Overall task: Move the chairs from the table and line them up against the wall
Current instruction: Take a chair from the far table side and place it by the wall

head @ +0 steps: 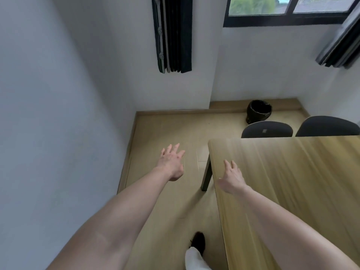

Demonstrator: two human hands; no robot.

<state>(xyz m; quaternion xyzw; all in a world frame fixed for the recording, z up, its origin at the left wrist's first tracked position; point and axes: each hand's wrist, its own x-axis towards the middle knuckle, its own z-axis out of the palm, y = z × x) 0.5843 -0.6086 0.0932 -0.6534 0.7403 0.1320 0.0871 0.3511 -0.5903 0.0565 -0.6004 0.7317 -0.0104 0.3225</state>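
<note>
Both arms reach forward beside the table (292,182), hands empty.

Left hand (172,164) has the fingers spread and hangs over the floor (165,133), left of the table corner. Right hand (231,179) is open too, above the table's left edge. Two dark chairs (266,130) stand at the far side of the table, backs just above its top. Behind them, near the wall (58,94), stands a black bin (258,112).
</note>
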